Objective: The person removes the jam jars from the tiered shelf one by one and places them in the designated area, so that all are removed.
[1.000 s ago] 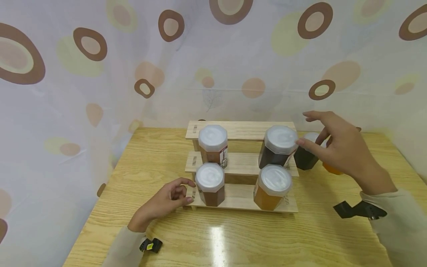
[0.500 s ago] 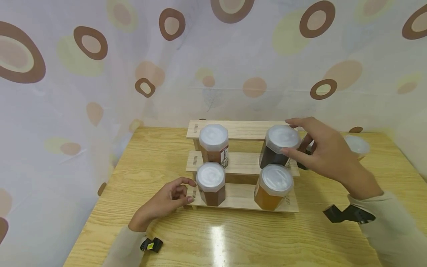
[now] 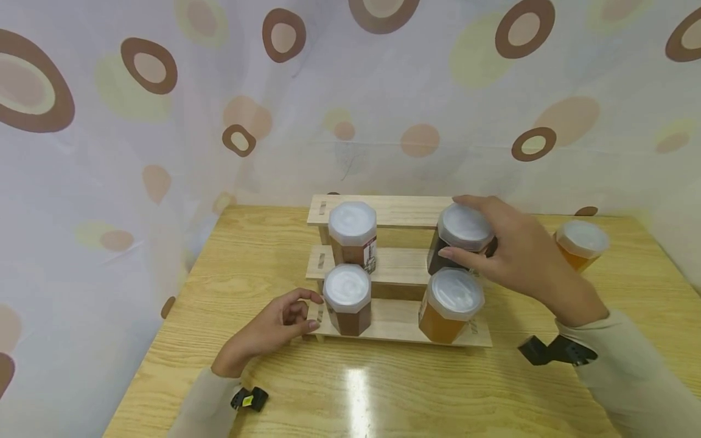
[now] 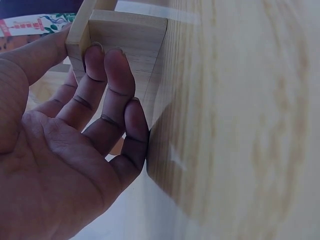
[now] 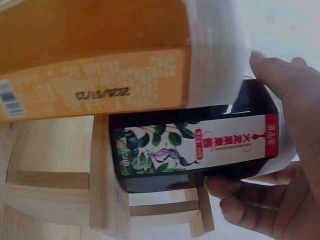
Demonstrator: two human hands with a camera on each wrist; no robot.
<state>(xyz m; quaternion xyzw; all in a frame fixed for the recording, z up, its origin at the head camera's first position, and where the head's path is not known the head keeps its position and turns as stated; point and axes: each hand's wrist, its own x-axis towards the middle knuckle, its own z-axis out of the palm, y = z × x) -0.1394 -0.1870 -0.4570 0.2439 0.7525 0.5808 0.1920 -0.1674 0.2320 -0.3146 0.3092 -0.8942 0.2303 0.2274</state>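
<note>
- The wooden rack [image 3: 394, 320] stands in three tiers on the worktop [image 3: 285, 389].
- The dark jar [image 3: 462, 228] stands upright at the right end of the rack's middle tier, inside the span of the right hand [image 3: 517, 252].
- That hand is partly spread and curved round the jar's top, thumb at the front of the lid, fingers behind; how firmly it holds cannot be told.
- At the rack's front left corner, the left hand [image 3: 271, 325] grips the end of the lowest tier between thumb and forefinger, its other fingers loosely curled.
- A brown jar [image 3: 347, 298] stands on the lowest tier near the left hand; an amber jar [image 3: 450, 304] stands at that tier's right end, below the right hand.
- A taller-looking brown jar [image 3: 352, 234] is at the middle tier's left end, and a second amber jar [image 3: 582, 240] on the worktop right of the rack.
- The dark jar's white label [image 5: 200, 147] has red Chinese characters, seemingly 火龙果, with leaves and a purple splash.
- The amber label [image 5: 100, 87] bears a barcode and an upside-down date, apparently starting 2020.
</note>
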